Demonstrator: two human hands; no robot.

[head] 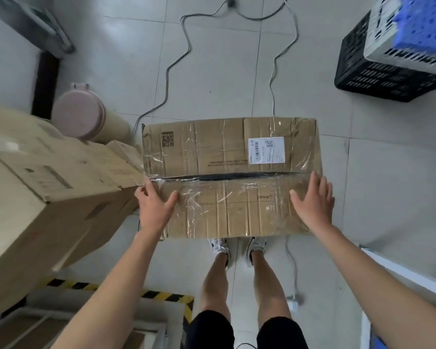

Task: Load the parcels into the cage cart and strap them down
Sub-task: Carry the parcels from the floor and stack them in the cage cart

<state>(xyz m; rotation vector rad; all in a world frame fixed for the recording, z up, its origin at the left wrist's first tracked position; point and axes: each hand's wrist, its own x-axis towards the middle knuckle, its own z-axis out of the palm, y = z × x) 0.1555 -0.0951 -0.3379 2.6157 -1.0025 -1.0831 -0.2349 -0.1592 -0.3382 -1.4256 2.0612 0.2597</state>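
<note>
One taped cardboard parcel (pixel 227 197) lies broadside before the person's feet, low over the tiled floor (pixel 212 79). Whether it rests there or is already clear of it cannot be told. Its top seam (pixel 232 176) gapes along its length, bridged only by clear film. A shipping label (pixel 266 150) sits on the far flap.

The left grip (pixel 156 205) grasps the parcel's left end, thumb on top and fingers curled over the edge. The right grip (pixel 312 200) is released: palm and straight fingers lie flat on the top near the right end, grasping nothing.

Assessment: the lift is not yet secured. The right grip should go down over the right edge to match the left. Both should take the weight from the sides or underside rather than the flaps, as the split seam looks likely to give under pressure. Knees bent, load kept level and close.

Hazards: a stack of larger cartons (pixel 48 187) stands hard against the parcel's left end and crowds the left grip. Cables (pixel 176 59) trail over the floor beyond, and another cable (pixel 291 260) runs beside the right foot, a trip risk. No cage cart can be identified in view.
</note>
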